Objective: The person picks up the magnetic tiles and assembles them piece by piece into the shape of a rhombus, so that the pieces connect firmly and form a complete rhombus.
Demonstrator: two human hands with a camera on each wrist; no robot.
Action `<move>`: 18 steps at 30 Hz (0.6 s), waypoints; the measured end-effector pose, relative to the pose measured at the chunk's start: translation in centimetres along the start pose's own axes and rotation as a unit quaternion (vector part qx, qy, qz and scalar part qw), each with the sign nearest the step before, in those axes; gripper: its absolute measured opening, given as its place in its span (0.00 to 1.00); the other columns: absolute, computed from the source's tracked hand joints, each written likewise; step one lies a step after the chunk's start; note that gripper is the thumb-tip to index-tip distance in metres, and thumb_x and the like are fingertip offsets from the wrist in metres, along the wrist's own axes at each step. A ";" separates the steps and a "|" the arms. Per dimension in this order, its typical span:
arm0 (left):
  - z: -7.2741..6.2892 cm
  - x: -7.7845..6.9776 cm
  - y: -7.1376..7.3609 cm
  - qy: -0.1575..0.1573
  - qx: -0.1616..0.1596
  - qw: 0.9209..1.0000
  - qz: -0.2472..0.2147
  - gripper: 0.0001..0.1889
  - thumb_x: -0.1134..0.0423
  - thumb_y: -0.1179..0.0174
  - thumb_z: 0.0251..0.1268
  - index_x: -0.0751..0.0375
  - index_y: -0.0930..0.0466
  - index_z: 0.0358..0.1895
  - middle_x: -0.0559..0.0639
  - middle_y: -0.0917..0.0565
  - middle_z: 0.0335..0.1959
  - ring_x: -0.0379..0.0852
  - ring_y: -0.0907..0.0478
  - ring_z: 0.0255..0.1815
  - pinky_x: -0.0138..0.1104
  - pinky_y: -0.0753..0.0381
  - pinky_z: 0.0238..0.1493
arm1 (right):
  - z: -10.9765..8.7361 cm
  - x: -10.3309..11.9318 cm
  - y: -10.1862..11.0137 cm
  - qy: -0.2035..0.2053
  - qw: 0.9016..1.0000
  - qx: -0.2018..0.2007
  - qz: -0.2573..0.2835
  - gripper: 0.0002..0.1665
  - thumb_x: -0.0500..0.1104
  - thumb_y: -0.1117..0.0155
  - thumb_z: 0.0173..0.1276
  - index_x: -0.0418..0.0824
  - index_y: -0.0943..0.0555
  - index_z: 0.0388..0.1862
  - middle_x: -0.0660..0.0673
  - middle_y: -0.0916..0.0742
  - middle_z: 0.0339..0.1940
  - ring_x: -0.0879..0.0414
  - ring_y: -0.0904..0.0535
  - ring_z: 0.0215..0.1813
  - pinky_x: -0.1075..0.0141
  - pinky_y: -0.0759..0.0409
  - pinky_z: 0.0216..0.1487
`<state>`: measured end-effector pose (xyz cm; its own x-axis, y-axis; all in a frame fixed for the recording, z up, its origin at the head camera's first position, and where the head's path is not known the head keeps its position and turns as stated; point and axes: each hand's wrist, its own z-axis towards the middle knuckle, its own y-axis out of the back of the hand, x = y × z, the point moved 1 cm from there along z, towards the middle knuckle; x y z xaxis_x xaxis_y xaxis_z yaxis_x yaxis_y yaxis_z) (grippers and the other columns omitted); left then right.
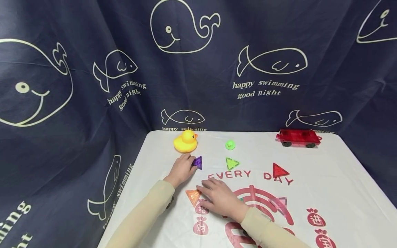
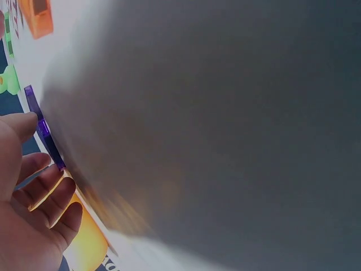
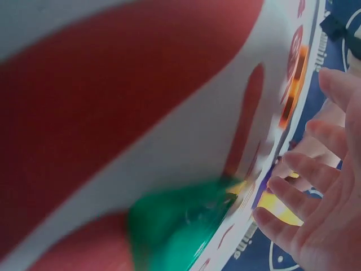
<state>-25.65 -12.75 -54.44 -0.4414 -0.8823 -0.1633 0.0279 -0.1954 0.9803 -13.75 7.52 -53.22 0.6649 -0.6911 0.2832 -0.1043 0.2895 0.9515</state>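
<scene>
My left hand [image 1: 181, 169] pinches a purple triangle tile [image 1: 199, 163] on the tabletop, just in front of the yellow rubber duck [image 1: 185, 142]. In the left wrist view, thumb and index finger meet the edges of the purple tile [image 2: 44, 127]. My right hand [image 1: 223, 198] hovers low over the table with its fingers extended and apart, holding nothing. Its fingertips are beside an orange triangle tile [image 1: 193, 197]. Partly hidden by the right hand and sleeve is a translucent green tile [image 3: 177, 226], blurred in the right wrist view.
Farther back are a small green duck [image 1: 230, 144], a lime triangle tile [image 1: 232, 163], a red triangle tile [image 1: 280, 170] and a red toy wagon [image 1: 299, 137]. A pale purple tile [image 1: 280, 204] lies right of the right hand. Dark blue curtain [image 1: 192, 86] surrounds the white table [image 1: 335, 172].
</scene>
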 end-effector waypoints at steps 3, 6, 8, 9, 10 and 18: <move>0.1 0.1 -0.2 -0.001 -0.003 1.000 0.006 0.23 0.53 0.34 0.74 0.64 0.20 0.64 0.54 0.21 0.52 0.51 0.24 0.54 0.47 0.23 0.57 | 0.7 0.9 -0.2 0.023 1.000 -0.006 -0.004 0.29 0.58 0.35 0.76 0.49 0.20 0.71 0.42 0.19 0.68 0.43 0.26 0.71 0.45 0.28 0.69; 0.2 0.0 -0.2 -0.004 -0.006 1.000 0.006 0.22 0.54 0.33 0.73 0.64 0.19 0.62 0.54 0.21 0.50 0.51 0.24 0.52 0.47 0.23 0.55 | 1.2 1.5 -0.4 0.049 0.999 -0.013 -0.011 0.27 0.55 0.35 0.76 0.49 0.19 0.70 0.42 0.18 0.66 0.46 0.24 0.67 0.48 0.25 0.65; 0.2 -0.1 -0.1 -0.003 -0.004 1.000 0.002 0.22 0.54 0.34 0.74 0.65 0.19 0.62 0.54 0.22 0.50 0.51 0.25 0.52 0.48 0.23 0.55 | 1.4 1.8 -0.6 0.070 0.997 -0.024 -0.017 0.26 0.53 0.33 0.76 0.49 0.18 0.69 0.43 0.18 0.63 0.48 0.22 0.64 0.50 0.23 0.62; 0.2 -0.2 0.0 -0.002 -0.002 1.000 0.000 0.21 0.54 0.34 0.74 0.65 0.19 0.62 0.54 0.22 0.50 0.51 0.25 0.52 0.48 0.23 0.55 | 1.5 1.9 -0.7 0.080 0.996 -0.031 -0.022 0.26 0.53 0.33 0.75 0.49 0.18 0.69 0.43 0.17 0.62 0.48 0.22 0.62 0.51 0.21 0.59; 0.2 -0.3 0.1 0.000 -0.001 1.000 -0.004 0.21 0.55 0.34 0.74 0.65 0.19 0.62 0.55 0.22 0.50 0.52 0.25 0.52 0.48 0.23 0.55 | 1.5 1.9 -0.9 0.089 0.995 -0.037 -0.029 0.26 0.52 0.32 0.75 0.50 0.18 0.69 0.44 0.17 0.61 0.49 0.21 0.60 0.52 0.21 0.57; 0.3 -0.6 0.3 0.007 0.006 1.000 0.000 0.20 0.56 0.36 0.76 0.65 0.18 0.62 0.55 0.22 0.50 0.52 0.25 0.51 0.48 0.23 0.55 | 1.6 2.4 -1.5 0.111 0.989 -0.070 -0.075 0.20 0.52 0.31 0.74 0.53 0.14 0.62 0.48 0.15 0.54 0.52 0.20 0.52 0.55 0.20 0.49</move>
<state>-25.66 -12.09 -54.01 -0.4280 -0.8885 -0.1657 0.0165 -0.1910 0.9815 -13.23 4.35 -53.80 0.8121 -0.5763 0.0917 0.1017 0.2945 0.9502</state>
